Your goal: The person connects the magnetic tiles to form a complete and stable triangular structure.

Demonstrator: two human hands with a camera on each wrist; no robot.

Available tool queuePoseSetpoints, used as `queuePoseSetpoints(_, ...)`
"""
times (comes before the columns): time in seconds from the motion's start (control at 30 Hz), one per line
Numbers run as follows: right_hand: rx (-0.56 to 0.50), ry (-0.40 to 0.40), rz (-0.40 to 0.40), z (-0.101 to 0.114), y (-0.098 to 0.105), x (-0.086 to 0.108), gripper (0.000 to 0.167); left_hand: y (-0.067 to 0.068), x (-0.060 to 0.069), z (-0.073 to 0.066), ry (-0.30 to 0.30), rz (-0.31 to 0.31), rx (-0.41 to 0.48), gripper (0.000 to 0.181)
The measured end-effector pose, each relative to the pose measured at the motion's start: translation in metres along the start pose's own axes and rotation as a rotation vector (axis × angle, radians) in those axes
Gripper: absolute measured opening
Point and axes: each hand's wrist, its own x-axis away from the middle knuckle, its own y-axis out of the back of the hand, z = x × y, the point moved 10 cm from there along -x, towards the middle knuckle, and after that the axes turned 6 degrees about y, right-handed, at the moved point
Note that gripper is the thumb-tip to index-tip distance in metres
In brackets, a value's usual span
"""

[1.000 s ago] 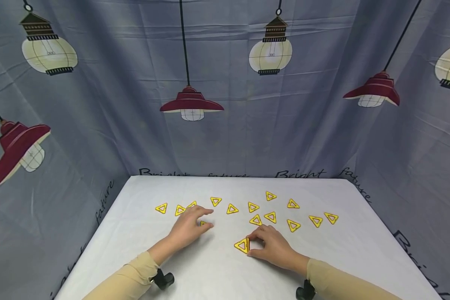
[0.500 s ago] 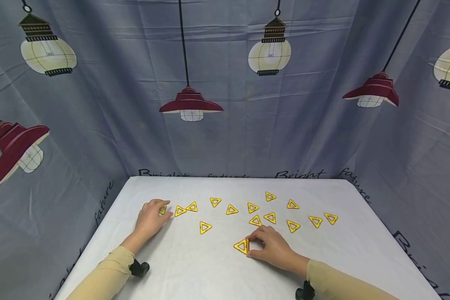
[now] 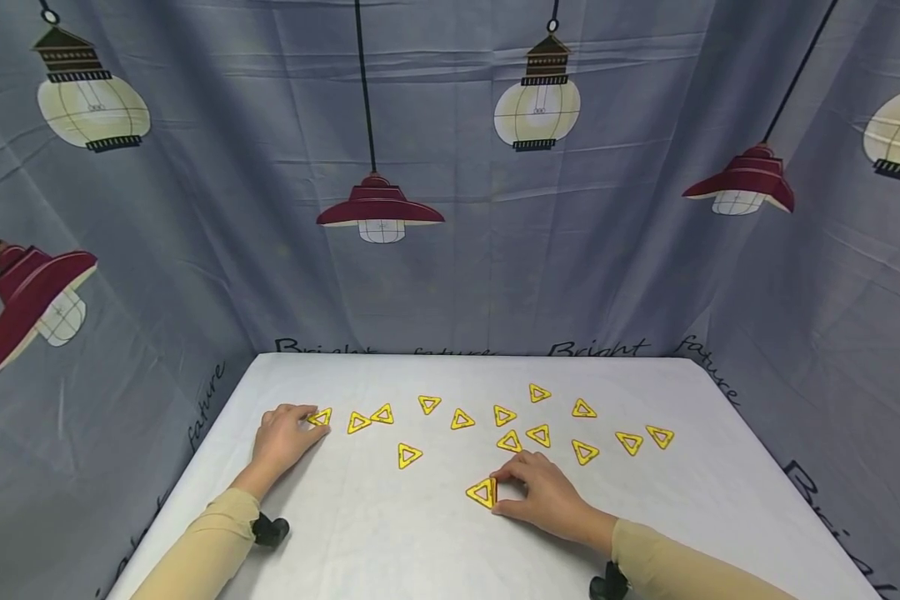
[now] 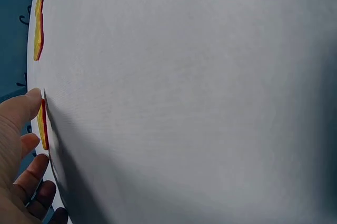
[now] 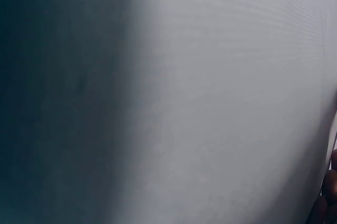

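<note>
Left hand (image 3: 280, 437): thumb and fingers are clamped on the left triangle (image 3: 328, 417), which lies flat near the far left of the white table (image 3: 390, 533), at about ten o'clock from its middle. In the left wrist view the thumb meets one end of the piece and a finger bends in by the other; how firm the pinch is, I can't fairly say at that slant.

Right hand (image 3: 543, 496): thumb and fingertips pinch the near triangle (image 3: 491, 493) by its right edge, one corner pointing to nine o'clock. That edge looks thick, so there may be more than one piece there. The right wrist view catches only fingertips at four o'clock.

Thirteen more yellow triangles lie loose. At three o'clock from the left hand is a pair (image 3: 350, 422), corners meeting or nearly so; at four, a lone triangle (image 3: 402, 456). From the right hand, one triangle (image 3: 518, 441) sits close at eleven o'clock, another (image 3: 547, 436) at twelve, a third (image 3: 577, 452) at one, and two more (image 3: 629, 434) at two. The others lie farther back.

Behind the table hangs a grey-blue curtain (image 3: 435, 283) printed with lamps (image 3: 379, 204).
</note>
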Motion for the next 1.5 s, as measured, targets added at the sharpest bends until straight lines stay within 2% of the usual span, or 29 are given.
queuePoseSetpoints(0.23, -0.003, 0.004, 0.001, 0.001, 0.0, 0.0, 0.042, -0.003, -0.003, 0.002, -0.003, 0.001, -0.007, 0.049)
queuePoseSetpoints(0.5, -0.007, 0.002, 0.0, 0.001, 0.001, 0.001, 0.043, -0.002, -0.001, -0.001, -0.001, 0.005, -0.035, 0.044)
queuePoseSetpoints(1.0, -0.009, 0.014, -0.009, 0.001, 0.0, 0.0, 0.043, 0.0, 0.002, -0.001, -0.002, 0.011, -0.022, 0.039)
queuePoseSetpoints(1.5, -0.009, 0.015, -0.009, 0.0, 0.0, 0.001, 0.042, 0.005, 0.018, -0.004, -0.067, 0.035, -0.003, 0.036)
